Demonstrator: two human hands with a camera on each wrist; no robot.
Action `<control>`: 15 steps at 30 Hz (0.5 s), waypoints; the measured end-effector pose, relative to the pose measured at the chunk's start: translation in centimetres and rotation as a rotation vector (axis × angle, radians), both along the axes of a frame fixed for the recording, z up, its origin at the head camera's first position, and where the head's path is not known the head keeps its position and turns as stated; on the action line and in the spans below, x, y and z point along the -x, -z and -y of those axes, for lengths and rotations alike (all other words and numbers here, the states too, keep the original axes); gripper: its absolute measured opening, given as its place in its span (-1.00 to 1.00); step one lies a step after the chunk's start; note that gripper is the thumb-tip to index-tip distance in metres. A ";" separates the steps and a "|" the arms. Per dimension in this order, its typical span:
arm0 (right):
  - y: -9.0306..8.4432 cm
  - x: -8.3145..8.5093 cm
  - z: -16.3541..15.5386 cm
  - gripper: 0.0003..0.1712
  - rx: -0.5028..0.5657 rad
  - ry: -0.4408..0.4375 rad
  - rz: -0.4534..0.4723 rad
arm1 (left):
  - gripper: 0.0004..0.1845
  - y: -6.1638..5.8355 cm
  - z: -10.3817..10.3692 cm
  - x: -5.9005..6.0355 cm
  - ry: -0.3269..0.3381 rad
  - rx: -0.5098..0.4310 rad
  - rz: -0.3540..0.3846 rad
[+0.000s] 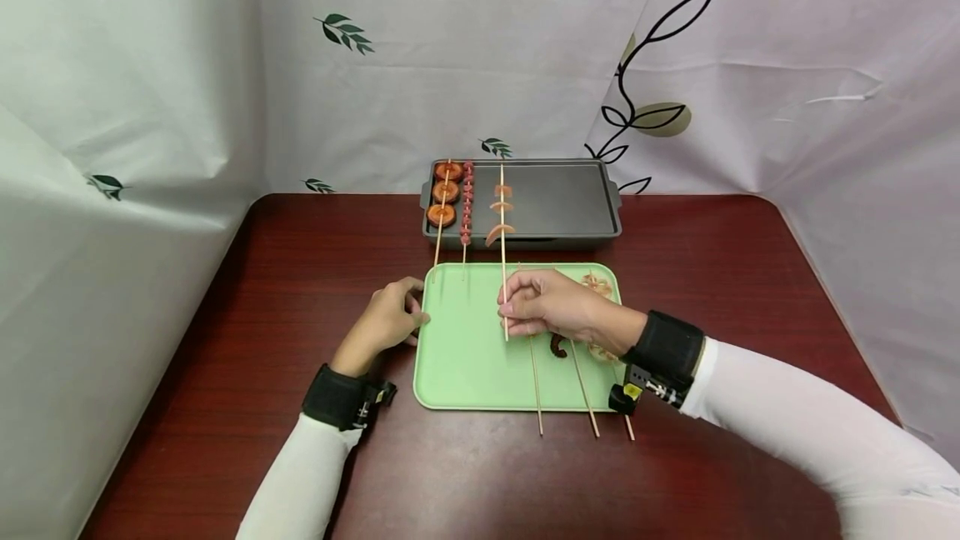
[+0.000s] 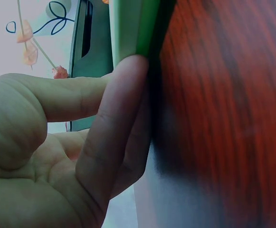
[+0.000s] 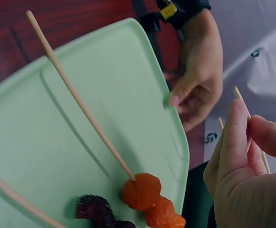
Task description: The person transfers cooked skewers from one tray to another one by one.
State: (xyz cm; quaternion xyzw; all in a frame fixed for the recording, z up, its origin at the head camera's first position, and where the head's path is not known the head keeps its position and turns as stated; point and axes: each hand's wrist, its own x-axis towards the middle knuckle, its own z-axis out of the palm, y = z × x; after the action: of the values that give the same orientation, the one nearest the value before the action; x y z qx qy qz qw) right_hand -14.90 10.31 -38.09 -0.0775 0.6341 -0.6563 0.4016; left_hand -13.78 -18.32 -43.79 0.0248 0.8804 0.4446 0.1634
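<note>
My right hand [image 1: 551, 302] pinches the lower part of a wooden skewer [image 1: 505, 265] between thumb and fingers. Curved pinkish-orange food pieces [image 1: 501, 232] sit on its upper half, which overlaps the grey grill pan [image 1: 562, 202] in the head view. At the left rim of the light green tray [image 1: 465, 357], my left hand [image 1: 390, 315] grips the edge, thumb on the rim and fingers curled at the side. The right wrist view shows a skewer of orange balls [image 3: 141, 192] and a dark curled piece [image 3: 92, 209] on the tray, partly hidden by my right hand in the head view.
On the pan's left side lie a skewer of round brown slices [image 1: 446, 192] and one of small red pieces [image 1: 467, 207]. Several skewer sticks [image 1: 583, 390] stick out over the tray's front edge. White patterned sheeting [image 1: 450, 48] surrounds the dark red table [image 1: 322, 248].
</note>
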 end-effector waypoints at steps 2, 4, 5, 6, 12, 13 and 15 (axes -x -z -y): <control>0.2 -0.5 -0.2 -0.94 0.003 -0.006 0.007 | -0.42 0.0 0.0 0.0 0.003 0.000 -0.001; 0.3 -1.1 -0.4 -0.93 0.003 -0.021 0.005 | -0.41 -0.1 0.0 0.0 0.003 0.001 0.000; 0.3 -1.4 -0.4 -0.93 0.004 -0.024 0.008 | -0.41 -0.1 0.0 0.0 0.003 0.001 0.001; 0.4 -1.7 -0.5 -0.93 0.005 -0.027 0.010 | -0.41 -0.1 0.0 0.0 0.003 0.002 0.002; 0.7 -3.2 -0.7 -0.92 0.012 -0.075 0.023 | -0.41 -0.1 0.0 0.0 0.002 0.003 0.005; 0.8 -3.4 -0.7 -0.92 0.012 -0.083 0.026 | -0.41 -0.1 0.0 0.0 0.003 0.002 0.005; 1.0 -3.8 -0.7 -0.92 0.009 -0.099 0.031 | -0.41 -0.1 0.1 0.0 0.003 0.003 0.006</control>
State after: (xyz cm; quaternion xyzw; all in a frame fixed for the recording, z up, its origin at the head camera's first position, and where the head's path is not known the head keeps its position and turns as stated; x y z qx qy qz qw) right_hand -11.06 11.05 -39.05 -0.1006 0.6201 -0.6396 0.4431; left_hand -13.78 -18.38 -43.73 0.0248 0.8804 0.4433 0.1666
